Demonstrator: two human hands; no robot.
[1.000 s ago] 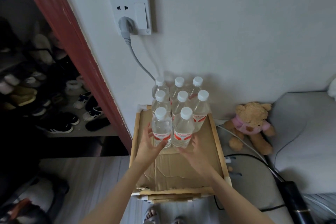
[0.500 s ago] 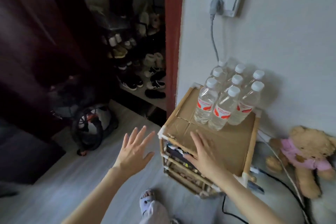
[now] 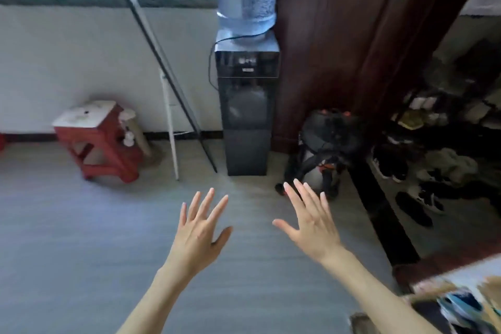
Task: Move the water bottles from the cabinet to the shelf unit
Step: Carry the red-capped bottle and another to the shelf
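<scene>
Matt grey floor (image 3: 81,225); glossy dark wooden door (image 3: 339,35).

Shelf unit (image 3: 436,285), blurred, apparently wood-framed; low at the right.

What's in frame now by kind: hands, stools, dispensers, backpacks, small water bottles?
Hands: 2, left hand and right hand, both open and empty
Stool: 1, red
Dispenser: 1
Backpack: 1
Small water bottles: 0
Total: 5
</scene>
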